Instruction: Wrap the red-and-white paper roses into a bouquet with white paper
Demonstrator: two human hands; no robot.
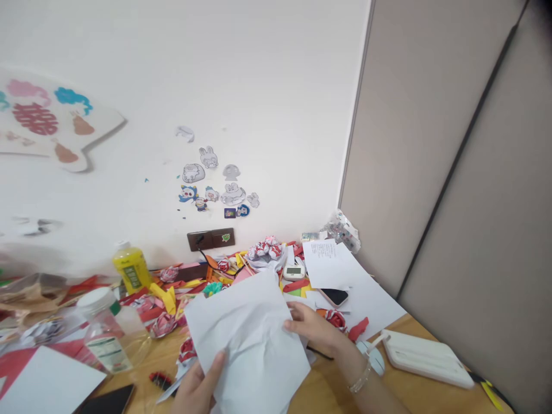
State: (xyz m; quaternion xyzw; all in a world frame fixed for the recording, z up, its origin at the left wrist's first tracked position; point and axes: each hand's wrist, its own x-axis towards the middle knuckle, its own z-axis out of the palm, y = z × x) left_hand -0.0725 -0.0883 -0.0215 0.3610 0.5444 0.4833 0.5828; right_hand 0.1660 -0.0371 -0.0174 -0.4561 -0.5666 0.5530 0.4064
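A creased sheet of white paper (252, 328) is held up over the wooden table, tilted toward me. My left hand (199, 384) pinches its lower left edge, the thumb on the front and the fingers mostly hidden. On the right edge, my right hand (314, 326) grips the sheet between thumb and fingers, with a clear bracelet (361, 376) on the wrist. Close to my left hand lie a crumpled red-and-white paper ball (187, 349) and a red-and-black object (161, 379). Beyond my right hand are a phone (334, 296) and a white timer (294, 272).
Coloured paper scraps and several paper flowers (264, 248) crowd the back of the table. On the left stand a yellow bottle (131, 269) and a clear jar (103, 336). A white device (426, 359) and a pale blue mouse (373, 357) lie to the right, beside a grey partition (431, 144).
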